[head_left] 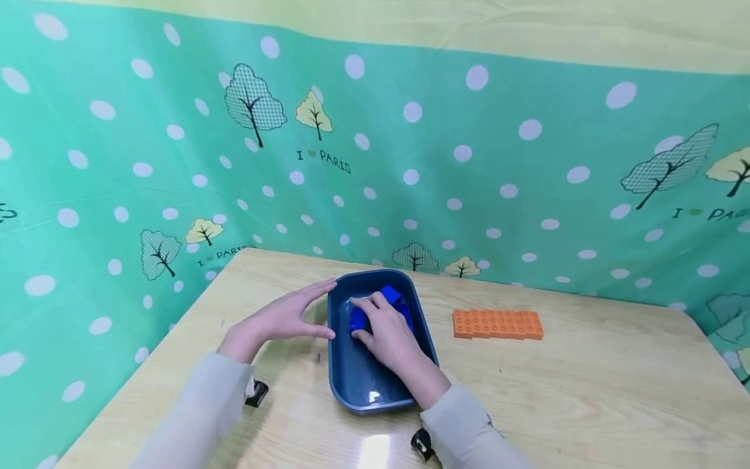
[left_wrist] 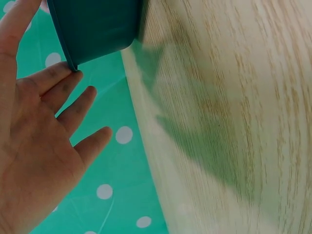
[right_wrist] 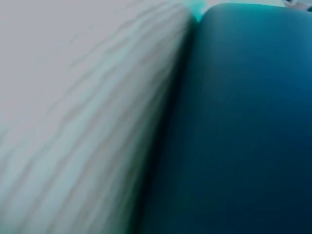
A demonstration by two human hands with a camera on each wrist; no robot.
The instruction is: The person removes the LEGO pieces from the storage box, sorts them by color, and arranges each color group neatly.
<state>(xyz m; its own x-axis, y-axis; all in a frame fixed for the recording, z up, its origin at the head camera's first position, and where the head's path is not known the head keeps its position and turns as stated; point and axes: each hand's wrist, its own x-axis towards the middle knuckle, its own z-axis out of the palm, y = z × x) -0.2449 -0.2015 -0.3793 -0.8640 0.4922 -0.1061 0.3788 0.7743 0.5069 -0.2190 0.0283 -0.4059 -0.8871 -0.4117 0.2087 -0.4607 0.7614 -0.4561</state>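
A dark blue tray (head_left: 375, 409) stands on the wooden table, holding several blue toy bricks (head_left: 391, 294) towards its far end. My right hand (head_left: 389, 335) reaches down into it, thumb and fingers pinching a blue brick (head_left: 356, 320) near the left wall. My left hand (head_left: 287, 317) is at the tray's left side, its fingers spread and fairly straight, with fingertips at the rim. The left wrist view shows those fingers (left_wrist: 63, 90) against the tray's edge (left_wrist: 73, 61). In the right wrist view only the tray's outer wall (right_wrist: 243, 122) fills the right side, blurred; the right hand cannot be made out.
To the tray's right lies a flat row of orange studded toy bricks (head_left: 498, 324), joined together. The table (head_left: 586, 384) meets a green dotted curtain (head_left: 439, 156) at its back and left edges.
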